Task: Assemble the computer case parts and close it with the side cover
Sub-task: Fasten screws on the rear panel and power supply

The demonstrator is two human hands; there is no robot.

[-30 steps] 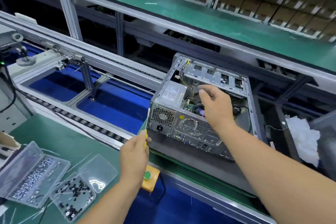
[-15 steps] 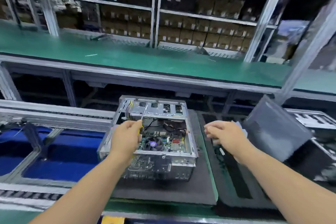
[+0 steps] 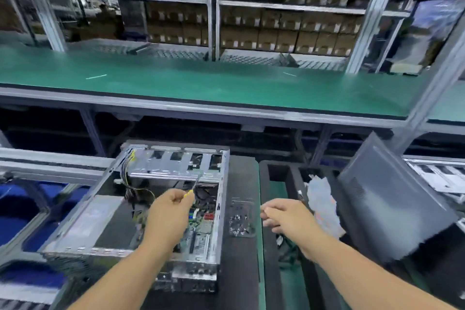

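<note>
Over the open computer case [image 3: 141, 209], your left hand [image 3: 168, 216] is closed in a grip on a small screwdriver [image 3: 192, 187] with a yellow handle; its thin shaft points up and away toward the drive cage [image 3: 176, 163] at the far end of the case. Your right hand [image 3: 286, 216] hovers just right of the case with its fingers curled loosely inward; whether it holds anything cannot be told through the blur.

The case lies on its side with the open face up, on a dark mat [image 3: 239, 272] on the desk [image 3: 284, 282]. Inside it you can see the grey power supply [image 3: 93, 216] at the left, a bundle of yellow and black wires [image 3: 130, 176] running up from it, and the green motherboard [image 3: 201, 224] with a red connector beneath your left hand. No writing on any of these can be read.

Between your hands, just beside the case's right wall, a small clear tray [image 3: 241, 219] sits on the mat with what look like dark screws in it. Right of that, a black foam insert [image 3: 276, 173] has crumpled pale packing [image 3: 322, 204] in one of its recesses. The dark grey side cover [image 3: 387, 199] leans tilted at the far right, apart from the case.

Beyond, a green conveyor surface [image 3: 201, 83] runs across, and behind it shelves [image 3: 276, 5] carry rows of brown cartons [image 3: 276, 33] with small white labels, too blurred to read.
</note>
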